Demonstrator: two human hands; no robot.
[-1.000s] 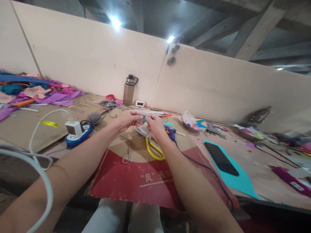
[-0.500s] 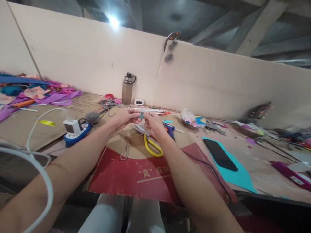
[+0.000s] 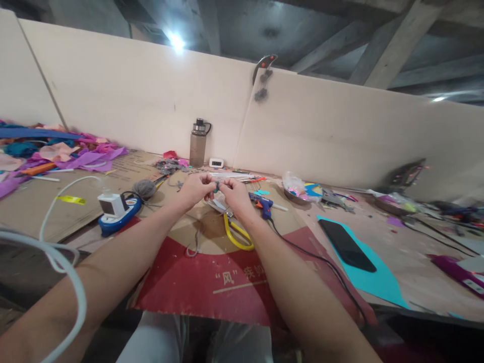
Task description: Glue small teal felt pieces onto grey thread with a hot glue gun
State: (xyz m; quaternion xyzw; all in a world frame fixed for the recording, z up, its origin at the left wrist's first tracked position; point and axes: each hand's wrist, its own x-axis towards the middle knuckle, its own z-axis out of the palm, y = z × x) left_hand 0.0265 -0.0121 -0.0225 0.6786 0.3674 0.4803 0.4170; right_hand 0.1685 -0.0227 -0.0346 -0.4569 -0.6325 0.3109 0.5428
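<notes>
A grey yarn ball (image 3: 144, 189) sits at nine o'clock. At centre, the left hand (image 3: 196, 191) and right hand (image 3: 237, 197) pinch a small teal piece (image 3: 216, 188) between fingertips. Yellow-handled scissors (image 3: 229, 232) lie at five, a blue glue gun (image 3: 264, 205) near three, a black phone (image 3: 347, 245) at four.

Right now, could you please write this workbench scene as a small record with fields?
Left grip: pinching small dark-teal piece, material unclear
Right grip: pinching the same piece
Below: red-and-tan printed cardboard sheet, bearing yellow-handled metal scissors
Right side: dark-blue glue gun; black rectangular phone on flat turquoise sheet
Back: translucent grey-brown bottle, upright, beside small white box with dark display
</notes>
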